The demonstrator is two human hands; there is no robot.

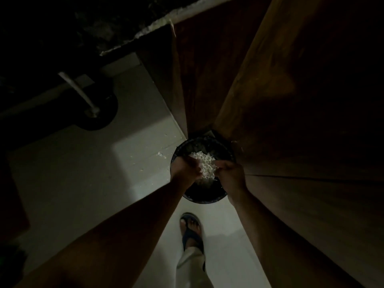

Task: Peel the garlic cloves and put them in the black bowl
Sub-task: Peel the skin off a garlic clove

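— Dim room, pale tiled floor [87, 183], tall wooden cupboard [291, 100] close on the right, its open door [180, 80] standing edge-on just behind the work.

— Round dark thing low in that corner?

— Looks like a black container [199, 199] on the floor, tucked against the cupboard foot, probably so scraps fall straight in. Hard to say whether bowl or bin.

— And above it?

— Both arms stretched down over its mouth. Left hand [184, 170] and right hand [229, 173] side by side, fingers curled, pinching a white flaky heap [204, 163] between them. Grip of each narrow, closed on that heap.

— Garlic cloves or skins?

— Cannot tell; papery look suggests skins, held right over the opening so nothing drifts.

— Some drifted anyway?

— White flecks [160, 154] on the floor just left of the rim.

— Room to move?

— Tight on the right, cupboard face nearly touching the forearm. Open floor to the left and toward the body, where a sandalled foot [191, 229] stands just short of the container. Farther left, well apart, a pale stand on a round dark base [97, 113].

— Risk?

— Likely more flakes over the left rim if released from that height.
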